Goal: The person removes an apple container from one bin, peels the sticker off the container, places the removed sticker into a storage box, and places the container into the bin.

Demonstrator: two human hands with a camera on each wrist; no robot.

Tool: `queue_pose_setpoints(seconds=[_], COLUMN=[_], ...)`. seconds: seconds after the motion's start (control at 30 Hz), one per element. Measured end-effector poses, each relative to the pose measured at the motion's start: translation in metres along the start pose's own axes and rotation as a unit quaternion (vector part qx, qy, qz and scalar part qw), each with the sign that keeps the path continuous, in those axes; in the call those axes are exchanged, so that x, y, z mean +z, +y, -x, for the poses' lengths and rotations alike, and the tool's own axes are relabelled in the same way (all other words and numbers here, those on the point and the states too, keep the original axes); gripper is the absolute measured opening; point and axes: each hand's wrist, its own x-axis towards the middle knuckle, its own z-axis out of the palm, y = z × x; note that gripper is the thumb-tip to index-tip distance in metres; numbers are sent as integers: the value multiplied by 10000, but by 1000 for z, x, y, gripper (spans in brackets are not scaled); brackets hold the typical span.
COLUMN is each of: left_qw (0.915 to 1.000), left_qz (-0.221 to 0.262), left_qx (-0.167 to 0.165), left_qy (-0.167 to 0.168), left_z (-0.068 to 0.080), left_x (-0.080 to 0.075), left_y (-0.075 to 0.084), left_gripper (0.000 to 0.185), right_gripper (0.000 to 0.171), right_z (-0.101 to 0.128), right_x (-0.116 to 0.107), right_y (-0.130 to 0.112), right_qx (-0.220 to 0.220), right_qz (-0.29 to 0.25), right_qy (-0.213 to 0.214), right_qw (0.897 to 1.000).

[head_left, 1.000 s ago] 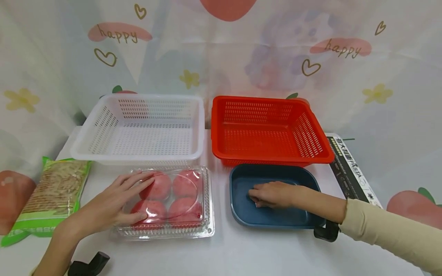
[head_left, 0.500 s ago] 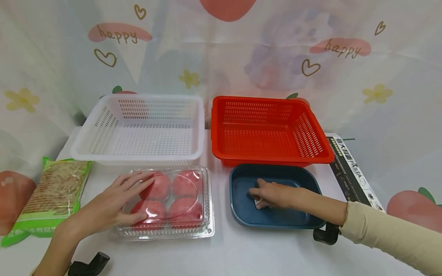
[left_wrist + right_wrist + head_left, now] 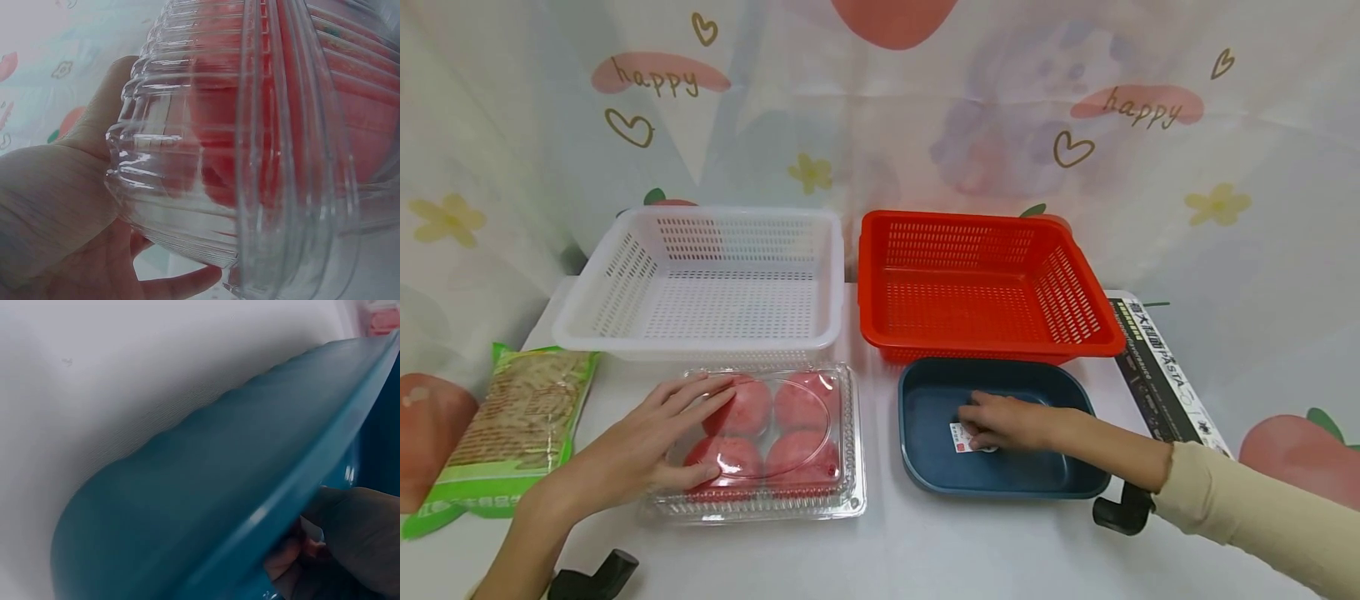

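- Item, left hand [image 3: 651,442]: I log it at lower left of the head view, palm and spread fingers laid flat on the lid of the clear clamshell box [image 3: 760,442]. The left wrist view shows the thumb [image 3: 181,284] reaching under the box's ribbed corner, so the grip is a loose steadying hold, not a clench.
- Item, clamshell box: centre-left of the frame, just in front of the white basket [image 3: 707,279]; four red round fruits [image 3: 771,429] show through the lid.
- Item, right hand [image 3: 1011,421]: centre-right, inside the dark blue tray [image 3: 925,392], fingers curled down onto a small white card [image 3: 961,437] lying on the tray floor. Whether the card is pinched or only pressed, I cannot tell; the right wrist view shows tray rim and knuckles only.
- Item, tray: touching the front wall of the red basket [image 3: 985,279].
- Handling note, my judgement: the card lies flat on a smooth floor, so I would slide it to the tray wall or tip up one edge with a fingertip before pinching, and keep the wrist clear of the rim.
- Handling note: I would keep even, light pressure on the lid; it is thin and may buckle.
- Sundries: green noodle packet [image 3: 512,425] at far left; black printed box [image 3: 1157,371] at right edge.
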Motion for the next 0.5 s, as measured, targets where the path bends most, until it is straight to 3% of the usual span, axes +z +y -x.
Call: queue_pose_setpoints(seconds=[0.5], left_qw=[10000], left_qz=[-10], left_qx=[-28], left_qy=[-12], left_z=[1], left_x=[2], left_y=[-1], left_gripper=[78], right_gripper=[16], right_z=[12], right_x=[-2], right_y=[12], right_qx=[269], right_qz=[-133], right_qy=[4], right_qw=[9995])
